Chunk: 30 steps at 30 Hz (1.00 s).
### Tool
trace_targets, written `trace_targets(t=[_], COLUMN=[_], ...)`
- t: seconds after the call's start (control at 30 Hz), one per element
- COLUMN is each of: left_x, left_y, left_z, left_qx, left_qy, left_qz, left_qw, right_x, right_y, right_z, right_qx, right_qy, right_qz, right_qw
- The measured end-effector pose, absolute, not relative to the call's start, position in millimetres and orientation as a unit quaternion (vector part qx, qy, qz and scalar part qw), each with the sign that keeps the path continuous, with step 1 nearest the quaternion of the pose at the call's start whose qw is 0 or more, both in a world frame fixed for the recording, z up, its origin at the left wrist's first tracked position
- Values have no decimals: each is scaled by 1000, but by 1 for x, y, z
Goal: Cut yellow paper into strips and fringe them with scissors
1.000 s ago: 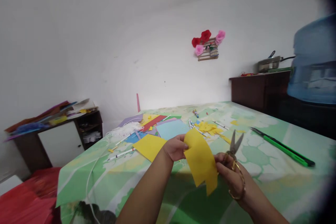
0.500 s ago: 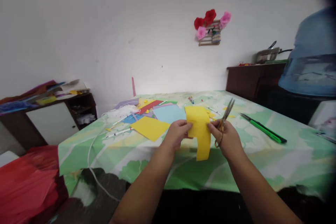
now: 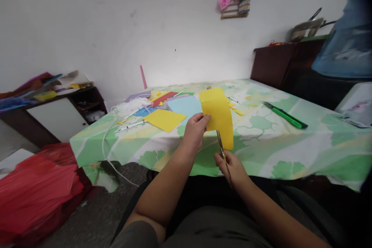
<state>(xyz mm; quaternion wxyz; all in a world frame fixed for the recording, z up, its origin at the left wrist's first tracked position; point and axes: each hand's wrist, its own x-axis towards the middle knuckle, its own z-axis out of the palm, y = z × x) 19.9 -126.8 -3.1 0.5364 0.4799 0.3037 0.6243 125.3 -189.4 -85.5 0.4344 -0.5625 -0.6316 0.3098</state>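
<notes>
My left hand [image 3: 197, 128] pinches the left edge of a curved piece of yellow paper [image 3: 217, 108], holding it up over the table's front edge. A narrower part of the paper hangs down on the right. Below it, my right hand [image 3: 233, 168] grips a pair of scissors [image 3: 221, 148] by the handles. The blades point up and meet the lower edge of the paper beside the hanging part; whether they are apart is hard to see.
A flat yellow sheet [image 3: 165, 120], a light blue sheet [image 3: 184, 107] and white string [image 3: 132, 104] lie left on the patterned tablecloth [image 3: 258, 145]. A green utility knife [image 3: 286, 115] lies right. Yellow scraps [image 3: 236, 111] lie behind the held paper. A red bag [image 3: 43, 190] sits lower left.
My right hand has let go of the paper's right side and moved down. The scissors now reach up to the paper's lower edge. The view has tilted downward.
</notes>
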Motion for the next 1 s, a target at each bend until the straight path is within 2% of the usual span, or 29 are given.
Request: trace_targets(t=[0.37, 0.77, 1.0], left_x=[20, 27, 23], left_y=[-157, -168, -158], left_z=[7, 12, 2], left_qx=[641, 645, 631], left_qy=[417, 425, 427], left_qz=[535, 536, 548], left_qw=[360, 342, 345], right_x=[126, 129, 123], right_y=[-191, -196, -198], right_z=[-87, -80, -71], right_qx=[-540, -509, -474], right_qy=[-618, -624, -610], right_qz=[313, 313, 390], right_qw=[478, 504, 502])
